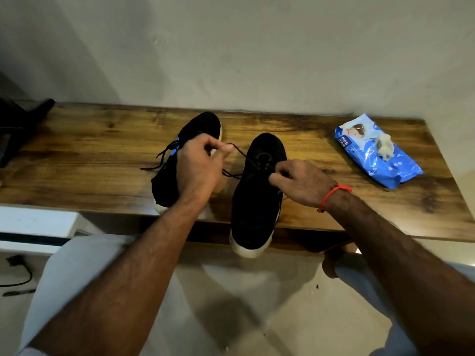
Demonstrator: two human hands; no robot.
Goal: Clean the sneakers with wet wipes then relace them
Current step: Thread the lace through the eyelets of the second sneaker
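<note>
Two black sneakers with white soles lie on a wooden shelf (pixel 334 150). The right sneaker (pixel 257 196) has its heel hanging over the front edge. My right hand (pixel 300 182) pinches its dark lace (pixel 240 154) at the eyelets. My left hand (pixel 203 163) pinches the other end of that lace, pulled up and to the left. This hand partly covers the left sneaker (pixel 192 132), whose own lace ends trail loose to the left. A blue wet wipes pack (pixel 377 152) with a wipe poking out lies at the right.
A wall runs right behind the shelf. Dark objects (pixel 20 124) sit at the shelf's left end. Below are my knees in light trousers, a white unit (pixel 36 222) at the left and a cable (pixel 18 273) on the floor.
</note>
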